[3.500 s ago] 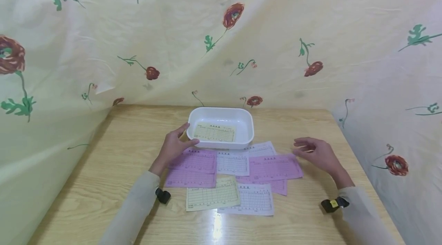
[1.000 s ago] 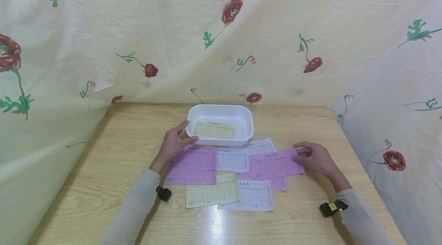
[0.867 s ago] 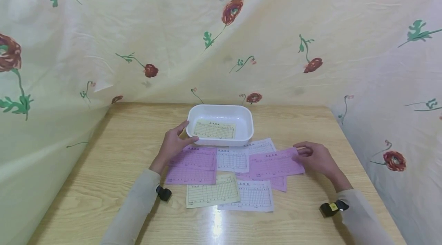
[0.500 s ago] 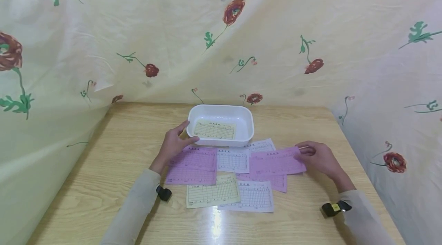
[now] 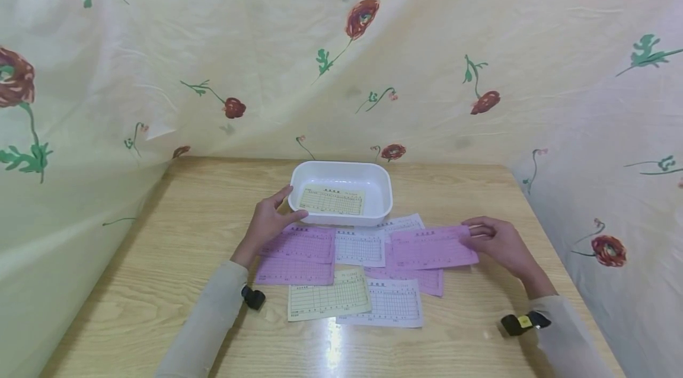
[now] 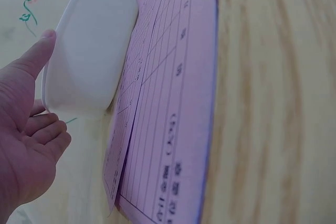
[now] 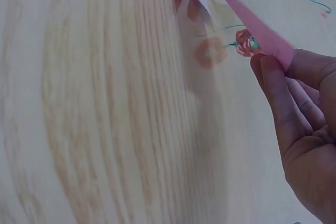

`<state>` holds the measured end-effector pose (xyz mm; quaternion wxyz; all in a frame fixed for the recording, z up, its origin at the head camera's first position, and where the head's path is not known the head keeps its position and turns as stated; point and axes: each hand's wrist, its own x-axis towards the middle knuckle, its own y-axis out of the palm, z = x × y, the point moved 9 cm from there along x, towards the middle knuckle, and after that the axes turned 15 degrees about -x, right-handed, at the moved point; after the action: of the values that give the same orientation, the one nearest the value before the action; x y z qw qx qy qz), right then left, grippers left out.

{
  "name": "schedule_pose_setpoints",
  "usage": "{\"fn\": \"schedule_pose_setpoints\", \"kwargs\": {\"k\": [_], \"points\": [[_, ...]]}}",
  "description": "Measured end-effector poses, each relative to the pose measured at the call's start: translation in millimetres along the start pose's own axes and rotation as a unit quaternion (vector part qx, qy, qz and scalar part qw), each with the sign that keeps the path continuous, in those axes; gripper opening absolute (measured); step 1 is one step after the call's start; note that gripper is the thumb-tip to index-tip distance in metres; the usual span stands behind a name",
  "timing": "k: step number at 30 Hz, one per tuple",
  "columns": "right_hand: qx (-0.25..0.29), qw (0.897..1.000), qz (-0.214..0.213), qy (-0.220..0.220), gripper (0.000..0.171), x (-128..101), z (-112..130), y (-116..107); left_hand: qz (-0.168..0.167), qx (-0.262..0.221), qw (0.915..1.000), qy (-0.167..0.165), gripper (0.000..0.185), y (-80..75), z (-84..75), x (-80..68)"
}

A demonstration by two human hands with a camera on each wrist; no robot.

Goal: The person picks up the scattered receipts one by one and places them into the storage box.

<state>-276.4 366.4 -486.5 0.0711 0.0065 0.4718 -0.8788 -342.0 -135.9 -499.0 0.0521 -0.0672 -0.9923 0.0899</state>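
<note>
Pinching the thin pink printed paper slip at its right edge, the right hand held it lifted just above the scattered slips; tearing or slipping was judged possible. The shallow white plastic tray was cradled by the left hand's relaxed fingers.

At the centre of the head view a tray sits on the surface, with one slip lying inside it. The left hand rests against the tray's left end. Below the tray, toward the lower middle, loose slips lie spread and overlapping. At centre right the right hand pinches the right edge of one raised sheet, above the others. A cloth backdrop fills the upper frame behind the surface.
</note>
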Motion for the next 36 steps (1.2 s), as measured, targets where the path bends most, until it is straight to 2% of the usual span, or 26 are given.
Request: {"fn": "schedule_pose_setpoints", "kwargs": {"k": [7,13,26,36], "points": [[0.002,1.000,-0.001,0.008,0.052,-3,-4,-5,-0.001,-0.006,1.0000,0.000,0.094,0.8,-0.8,-1.0],[-0.010,0.999,-0.027,0.019,0.050,-5,-6,-13,-0.003,-0.008,1.0000,0.004,0.093,0.5,-0.6,-0.2],[0.041,0.996,-0.085,-0.002,0.041,-1,-5,-33,-0.002,-0.009,1.0000,0.003,0.093,0.2,-0.4,0.5],[0.073,0.992,-0.102,-0.001,0.042,5,-2,-53,0.001,-0.016,0.9999,0.005,0.093,0.7,-0.2,-0.2]]}}
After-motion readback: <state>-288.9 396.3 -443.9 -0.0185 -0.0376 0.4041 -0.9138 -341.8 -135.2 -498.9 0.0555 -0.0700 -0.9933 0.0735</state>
